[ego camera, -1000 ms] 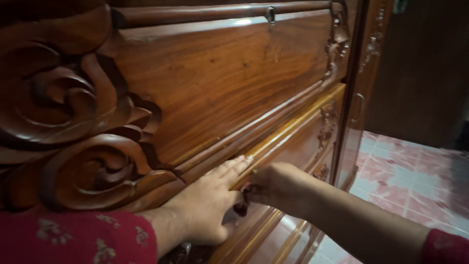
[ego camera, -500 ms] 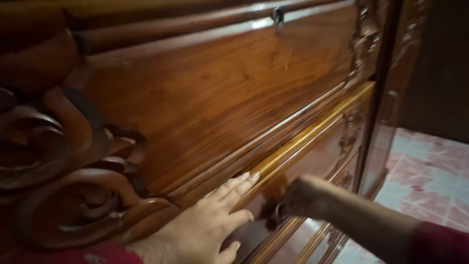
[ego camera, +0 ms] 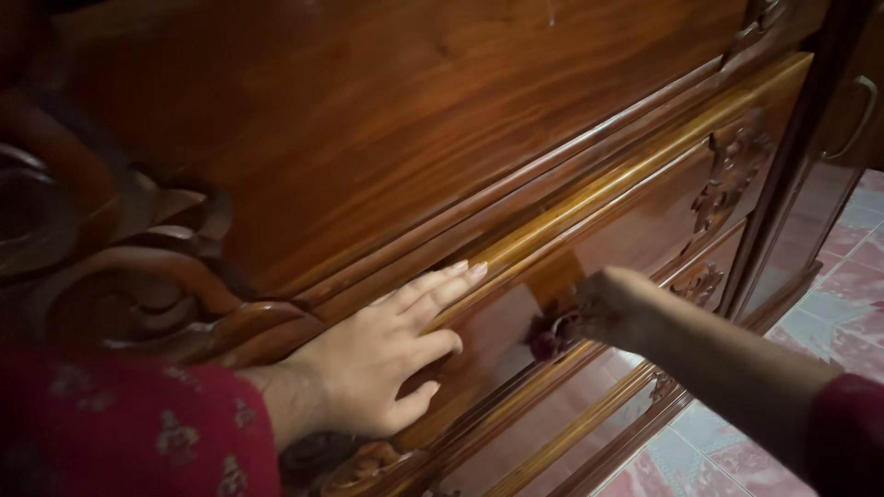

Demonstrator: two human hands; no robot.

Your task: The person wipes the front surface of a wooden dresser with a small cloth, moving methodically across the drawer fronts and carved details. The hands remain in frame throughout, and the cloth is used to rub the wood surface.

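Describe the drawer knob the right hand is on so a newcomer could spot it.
Start at the big carved wooden cabinet. Below its wide plain panel sits a glossy drawer with a golden top edge. The knob is the small dark reddish lump on its front, at the right hand, beside the flat left hand.

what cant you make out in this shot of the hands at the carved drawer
- Head view: the right hand is blurred by motion, so its fingers cannot be told apart.
- The dark handle it reaches is small, dim and partly behind that hand; its shape is unclear.
- The left hand lies flat on the drawer front; its palm hides the wood beneath.
- The carved scroll runs off the left edge, blurred.
- The side door's metal handle is cut by the right edge.
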